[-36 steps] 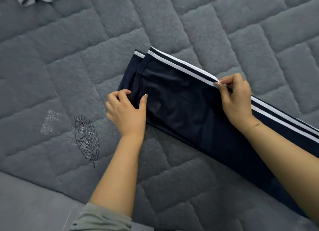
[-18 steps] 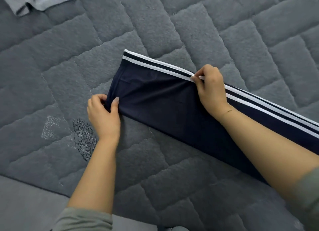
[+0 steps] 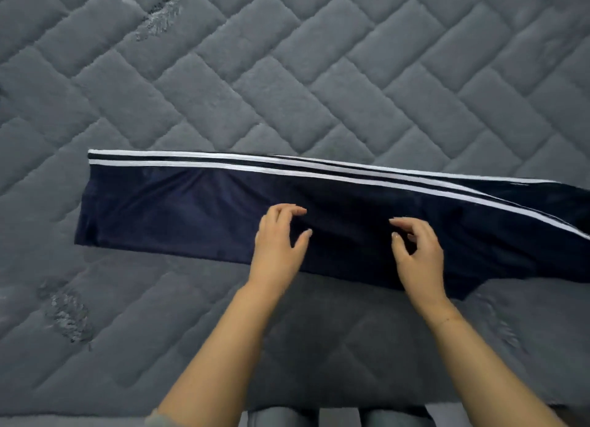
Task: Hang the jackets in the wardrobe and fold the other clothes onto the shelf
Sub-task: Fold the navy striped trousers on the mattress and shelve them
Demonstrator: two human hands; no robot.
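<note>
Navy track pants point(image 3: 191, 209) with two white side stripes lie flat and lengthwise across the grey quilted bed cover point(image 3: 287, 75), leg ends at the left, the waist end running off the right edge. My left hand point(image 3: 279, 244) hovers over the middle of the pants with its fingers loosely curved and nothing in them. My right hand point(image 3: 418, 254) is a short way to its right, also over the dark fabric, fingers relaxed and apart, holding nothing.
The quilted cover fills nearly the whole view, with embroidered leaf motifs at the upper left point(image 3: 162, 18) and lower left point(image 3: 68, 315). Its near edge runs along the bottom, where my legs point(image 3: 335, 418) show.
Both hands have let go of the leg ends and stripe edge and moved to the middle of the pants. The pants now lie straightened out; the grey garment at top left has left view.
</note>
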